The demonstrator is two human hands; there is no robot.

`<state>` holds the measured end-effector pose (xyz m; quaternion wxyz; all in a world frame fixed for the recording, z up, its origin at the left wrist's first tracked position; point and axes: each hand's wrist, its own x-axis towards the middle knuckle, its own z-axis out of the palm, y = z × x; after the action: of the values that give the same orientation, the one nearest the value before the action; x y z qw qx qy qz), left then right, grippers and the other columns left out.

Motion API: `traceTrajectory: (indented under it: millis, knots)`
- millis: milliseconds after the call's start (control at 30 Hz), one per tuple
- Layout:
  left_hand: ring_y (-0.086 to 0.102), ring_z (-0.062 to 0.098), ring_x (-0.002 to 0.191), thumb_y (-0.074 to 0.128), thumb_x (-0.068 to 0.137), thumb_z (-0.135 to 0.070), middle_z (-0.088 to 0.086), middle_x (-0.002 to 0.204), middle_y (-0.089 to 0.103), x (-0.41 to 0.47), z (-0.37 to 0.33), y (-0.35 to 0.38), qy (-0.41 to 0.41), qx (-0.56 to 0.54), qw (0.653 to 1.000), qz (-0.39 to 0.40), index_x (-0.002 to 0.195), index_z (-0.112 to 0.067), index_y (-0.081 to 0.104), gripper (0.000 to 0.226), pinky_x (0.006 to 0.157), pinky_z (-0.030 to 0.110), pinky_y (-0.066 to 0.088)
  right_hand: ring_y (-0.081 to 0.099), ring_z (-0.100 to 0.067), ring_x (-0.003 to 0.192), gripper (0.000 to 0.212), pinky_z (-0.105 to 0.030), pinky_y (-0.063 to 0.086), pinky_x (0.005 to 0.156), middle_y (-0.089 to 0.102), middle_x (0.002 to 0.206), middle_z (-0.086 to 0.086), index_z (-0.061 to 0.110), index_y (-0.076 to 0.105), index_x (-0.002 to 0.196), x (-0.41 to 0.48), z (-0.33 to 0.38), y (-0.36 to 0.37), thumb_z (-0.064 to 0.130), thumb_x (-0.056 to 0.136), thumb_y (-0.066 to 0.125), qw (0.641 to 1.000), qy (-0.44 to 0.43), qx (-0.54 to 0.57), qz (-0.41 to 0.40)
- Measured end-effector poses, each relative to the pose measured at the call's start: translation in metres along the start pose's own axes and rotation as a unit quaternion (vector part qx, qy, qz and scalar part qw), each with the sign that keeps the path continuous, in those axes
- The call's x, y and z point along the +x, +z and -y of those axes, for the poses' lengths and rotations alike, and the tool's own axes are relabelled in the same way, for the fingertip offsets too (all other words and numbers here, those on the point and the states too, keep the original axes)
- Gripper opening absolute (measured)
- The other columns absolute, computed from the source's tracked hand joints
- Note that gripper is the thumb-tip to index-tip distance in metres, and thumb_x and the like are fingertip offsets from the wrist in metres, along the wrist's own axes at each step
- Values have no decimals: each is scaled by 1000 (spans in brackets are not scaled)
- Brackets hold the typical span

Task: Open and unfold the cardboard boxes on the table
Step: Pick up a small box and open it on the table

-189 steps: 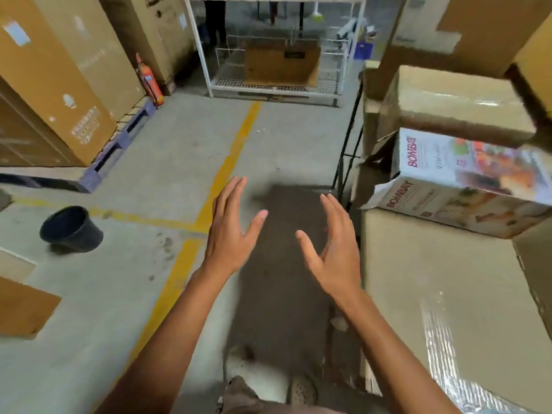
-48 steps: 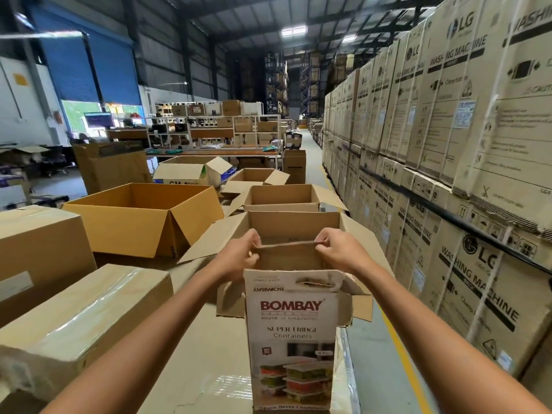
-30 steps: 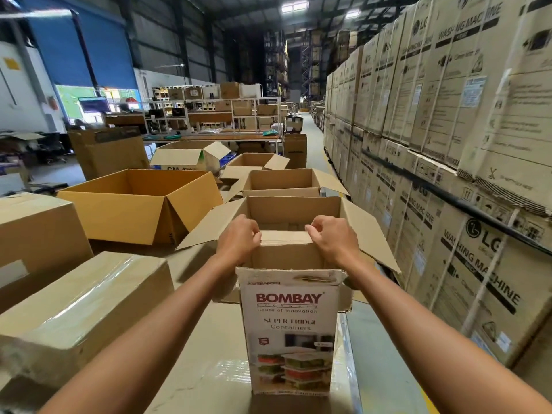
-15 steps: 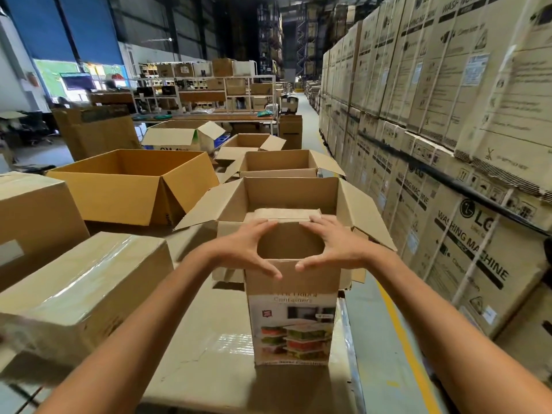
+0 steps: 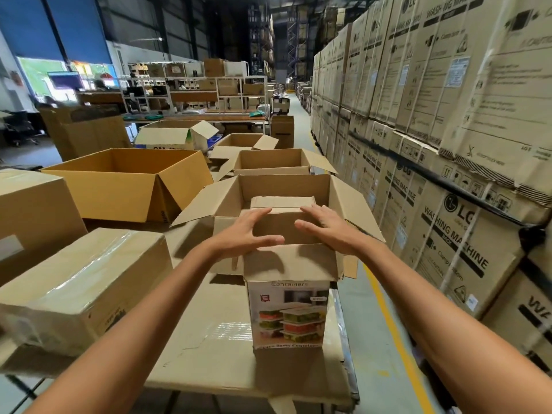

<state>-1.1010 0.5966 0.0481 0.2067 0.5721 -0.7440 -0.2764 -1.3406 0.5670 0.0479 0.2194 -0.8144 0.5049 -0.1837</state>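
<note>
1. The printed box (image 5: 288, 315) stands upright at lower centre of the frame, near the right edge of the table (image 5: 209, 357). Its top is open: the near flap (image 5: 289, 261) hangs down toward the viewer and the far flap (image 5: 282, 201) stands up.
2. The left hand (image 5: 242, 237) and right hand (image 5: 331, 231) are over the opening, one at each side. The fingers are straight and spread and grasp nothing. Whether the palms touch the side flaps I cannot tell.
3. The step in hand looks like spreading the flaps fully outward so that the top stays open.
4. To do it well, press both side flaps down along their creases at the same time. Equal pressure should keep this tall, narrow box from tipping.
5. Push downward, not sideways, because the box is close to the table's right edge and probably light.
6. The far flap sits just in front of the open brown box (image 5: 283, 186) behind it. Drawing the printed box nearer first may give that flap room to fold back.
7. The taped box (image 5: 83, 282) at lower left is sealed and probably remains to be opened.
</note>
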Motion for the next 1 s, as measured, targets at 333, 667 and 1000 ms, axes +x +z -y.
traceTrajectory:
  millis: [333, 667, 1000]
  knots:
    - [13, 20, 151, 41, 87, -69, -2, 163, 21, -39, -14, -31, 80, 53, 983, -156, 154, -32, 30, 77, 120, 54, 19, 44, -21, 136, 70, -35, 35, 110, 48, 150, -5, 15, 42, 150, -50, 32, -19, 48, 92, 64, 982, 9, -17, -187]
    - [32, 18, 141, 55, 89, -49, 4, 150, 43, -128, 32, 21, 123, 26, 945, -301, 143, -21, 48, 61, 109, 33, 28, 53, -20, 124, 51, -51, 50, 98, 61, 132, -3, 16, 66, 125, -140, 49, 85, 52, 89, 57, 893, 30, 93, -440]
    - [37, 16, 135, 60, 89, -44, 1, 144, 45, -265, 97, 136, -15, -3, 960, -281, 141, -20, 49, 58, 107, 9, 19, 52, -19, 127, 56, -38, 44, 108, 57, 135, -4, 14, 64, 128, -223, 65, 220, 50, 87, 57, 959, 1, 116, -257]
